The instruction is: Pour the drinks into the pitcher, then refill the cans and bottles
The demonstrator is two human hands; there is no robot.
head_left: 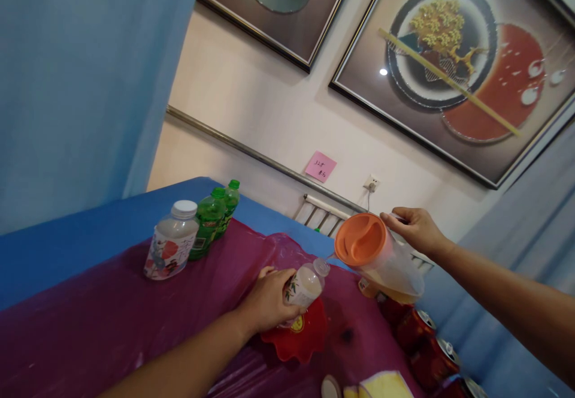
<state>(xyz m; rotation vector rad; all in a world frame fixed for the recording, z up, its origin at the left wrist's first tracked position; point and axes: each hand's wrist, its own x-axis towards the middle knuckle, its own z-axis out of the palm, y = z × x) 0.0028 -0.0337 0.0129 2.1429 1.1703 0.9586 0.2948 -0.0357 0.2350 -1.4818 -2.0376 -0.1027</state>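
Observation:
My left hand is wrapped round a small clear bottle with a leaf-patterned label, its open mouth tilted up to the right. My right hand grips the handle of a clear plastic pitcher with an orange lid. The pitcher is tipped toward the bottle, its lid edge close to the bottle's mouth, and yellowish liquid lies in its lower side. Between spout and mouth a thin stream seems to run. Under the bottle is a red scalloped dish, partly covered by my left hand.
A large white-capped bottle and two green bottles stand at the left. Several red cans line the right edge. A yellow cloth and a round white cap lie in front on the purple table cover.

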